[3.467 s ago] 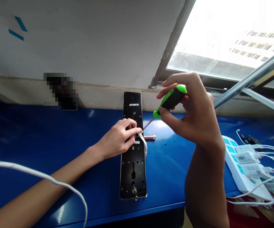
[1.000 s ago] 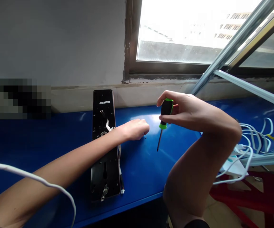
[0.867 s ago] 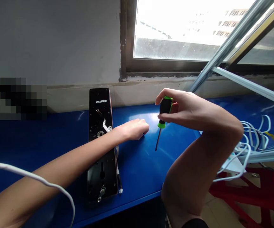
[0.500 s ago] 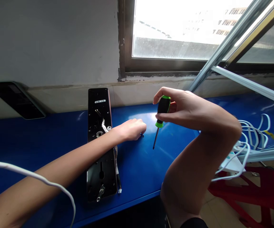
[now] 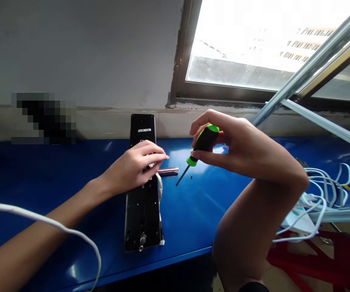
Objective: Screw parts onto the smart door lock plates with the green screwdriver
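A long black lock panel [image 5: 143,202] lies on the blue table with its back up, a metal post [image 5: 142,241] standing near its lower end. Over its middle is my left hand [image 5: 143,162], thumb and fingertips drawn together in a pinch; anything between them is too small to make out. My right hand [image 5: 223,142] grips a green-and-black screwdriver [image 5: 205,140], its shaft slanting down to the left above the table. Beside the panel lies a short shiny dark-red bar [image 5: 169,171]. A tiny dark piece, perhaps a screw [image 5: 191,177], rests right of the screwdriver tip.
A white cable [image 5: 56,227] loops across the lower left, in front of my left arm. Metal frame bars [image 5: 323,121] slant at right, near coiled white cables [image 5: 323,186] and a red stool [image 5: 321,259]. A wall and window stand behind the table.
My left hand has moved left from the tabletop to over the panel, uncovering the dark-red bar and tiny dark piece. The screwdriver has tilted, its tip swinging left. The view has shifted.
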Action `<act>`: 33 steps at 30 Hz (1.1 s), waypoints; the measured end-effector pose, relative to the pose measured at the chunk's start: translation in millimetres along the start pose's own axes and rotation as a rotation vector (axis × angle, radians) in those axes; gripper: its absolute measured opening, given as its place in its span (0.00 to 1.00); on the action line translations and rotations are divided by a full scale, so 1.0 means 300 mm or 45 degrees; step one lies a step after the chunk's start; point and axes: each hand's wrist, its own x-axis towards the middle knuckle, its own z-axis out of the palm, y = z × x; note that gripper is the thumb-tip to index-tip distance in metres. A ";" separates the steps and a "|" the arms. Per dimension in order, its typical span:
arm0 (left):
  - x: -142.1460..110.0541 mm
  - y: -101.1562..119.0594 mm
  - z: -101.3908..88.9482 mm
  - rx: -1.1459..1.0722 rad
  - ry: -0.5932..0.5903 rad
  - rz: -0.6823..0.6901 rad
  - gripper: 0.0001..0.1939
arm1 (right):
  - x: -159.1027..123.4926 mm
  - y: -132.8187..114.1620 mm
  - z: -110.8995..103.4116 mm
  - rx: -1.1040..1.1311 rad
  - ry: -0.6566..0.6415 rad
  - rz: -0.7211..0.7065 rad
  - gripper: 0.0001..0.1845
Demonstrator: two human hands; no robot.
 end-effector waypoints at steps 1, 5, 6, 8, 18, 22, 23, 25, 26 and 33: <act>-0.033 -0.011 -0.009 0.016 0.083 -0.020 0.13 | 0.007 -0.013 0.007 0.015 0.022 -0.046 0.17; -0.137 -0.047 -0.025 0.089 0.283 -0.167 0.15 | 0.035 -0.070 0.036 0.121 0.114 -0.160 0.17; -0.155 -0.055 -0.024 0.094 0.302 -0.205 0.15 | 0.042 -0.084 0.046 0.137 0.160 -0.172 0.16; -0.185 -0.067 -0.021 0.091 0.320 -0.262 0.17 | 0.059 -0.106 0.070 0.142 0.262 -0.195 0.15; -0.311 -0.090 0.030 -0.151 0.181 -0.366 0.17 | 0.148 -0.172 0.211 0.114 0.390 -0.289 0.15; -0.327 -0.093 0.042 -0.277 0.230 -0.380 0.15 | 0.164 -0.195 0.231 0.050 0.339 -0.251 0.15; -0.328 -0.094 0.043 -0.304 0.239 -0.389 0.14 | 0.167 -0.200 0.233 0.028 0.341 -0.235 0.15; -0.329 -0.095 0.045 -0.346 0.247 -0.407 0.14 | 0.171 -0.211 0.235 -0.018 0.309 -0.179 0.15; -0.330 -0.096 0.045 -0.361 0.248 -0.417 0.13 | 0.173 -0.217 0.236 -0.042 0.283 -0.146 0.15; -0.342 -0.096 0.062 -0.464 0.256 -0.461 0.13 | 0.194 -0.236 0.286 -0.139 0.522 -0.150 0.15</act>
